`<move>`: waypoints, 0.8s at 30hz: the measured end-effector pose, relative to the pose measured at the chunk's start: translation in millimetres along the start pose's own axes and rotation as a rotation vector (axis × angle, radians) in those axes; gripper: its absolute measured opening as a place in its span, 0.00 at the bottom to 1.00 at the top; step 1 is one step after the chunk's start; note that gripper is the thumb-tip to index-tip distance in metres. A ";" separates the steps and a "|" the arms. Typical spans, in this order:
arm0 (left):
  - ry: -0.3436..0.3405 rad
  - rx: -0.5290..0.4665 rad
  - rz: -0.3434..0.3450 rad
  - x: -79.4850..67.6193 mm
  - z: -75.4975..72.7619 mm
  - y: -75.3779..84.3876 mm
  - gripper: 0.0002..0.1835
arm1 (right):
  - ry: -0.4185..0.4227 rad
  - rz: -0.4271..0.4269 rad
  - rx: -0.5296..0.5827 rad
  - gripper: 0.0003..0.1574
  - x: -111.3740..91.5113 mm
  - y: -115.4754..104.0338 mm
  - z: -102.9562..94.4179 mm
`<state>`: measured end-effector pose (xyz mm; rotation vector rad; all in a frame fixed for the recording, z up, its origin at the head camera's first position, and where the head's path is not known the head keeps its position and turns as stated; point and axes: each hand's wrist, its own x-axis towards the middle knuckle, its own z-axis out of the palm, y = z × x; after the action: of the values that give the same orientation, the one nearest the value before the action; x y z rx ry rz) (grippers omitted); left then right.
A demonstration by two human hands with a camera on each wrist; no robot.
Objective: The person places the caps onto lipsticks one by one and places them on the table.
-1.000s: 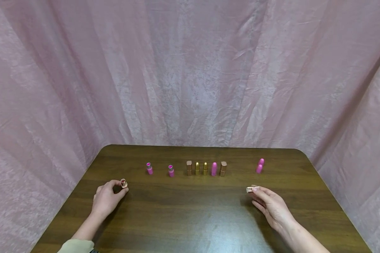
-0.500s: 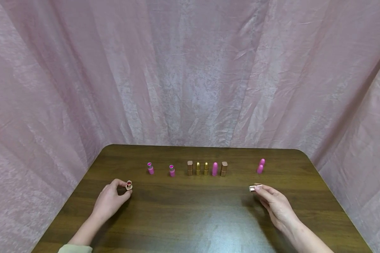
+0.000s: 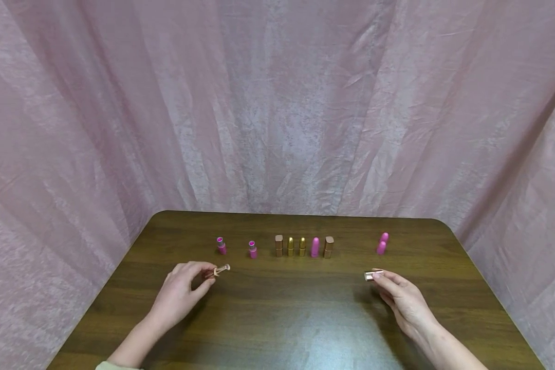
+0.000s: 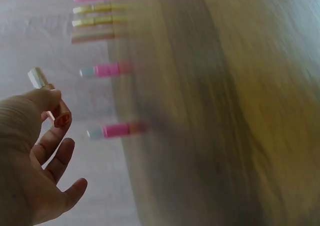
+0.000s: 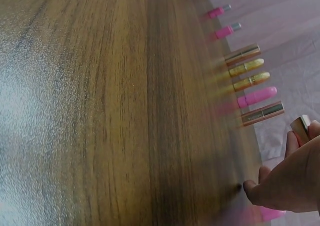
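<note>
Between thumb and fingers my left hand (image 3: 180, 290) pinches an uncapped rose-gold lipstick tube (image 3: 223, 269), tilted over the left of the table. Its shiny inner sleeve points right in the head view; the left wrist view shows the hollow reddish end of the tube (image 4: 61, 119). On the other side my right hand (image 3: 407, 304) holds a rose-gold lipstick cap (image 3: 371, 276) lying sideways, pointing left. Beyond the left hand stand two uncapped pink lipsticks (image 3: 221, 246). Two pink lipstick caps (image 3: 381, 248) stand beyond the right hand, one behind the other.
A row of closed lipsticks stands mid-table: a rose-gold one (image 3: 279, 246), two gold ones (image 3: 290, 247), a pink one (image 3: 315, 247) and another rose-gold one (image 3: 328, 247). The brown wooden table (image 3: 277, 313) ends at a pink curtain (image 3: 277, 113).
My left hand has moved right with the lipstick tube and tipped it from upright to pointing right. My right hand has shifted slightly right, still holding the cap.
</note>
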<state>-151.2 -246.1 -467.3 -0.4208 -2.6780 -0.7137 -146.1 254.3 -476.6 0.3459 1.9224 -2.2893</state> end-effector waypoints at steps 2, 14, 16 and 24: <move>0.012 0.011 0.059 1.1 2.7 6.7 0.16 | 0.002 0.004 -0.003 0.05 -0.4 0.1 0.6; -0.023 0.074 0.229 17.7 26.4 59.6 0.13 | 0.001 0.011 -0.023 0.13 -1.0 1.4 13.1; -0.037 0.097 0.263 22.3 31.7 70.0 0.13 | -0.003 0.008 -0.026 0.16 -0.2 2.2 16.3; -0.077 0.172 0.390 37.2 54.9 105.2 0.10 | -0.036 0.005 -0.015 0.21 -0.3 5.4 29.5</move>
<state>-159.9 -122.8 -453.1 -0.9056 -2.5832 -0.3552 -147.1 224.3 -477.0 0.3062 1.9181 -2.2610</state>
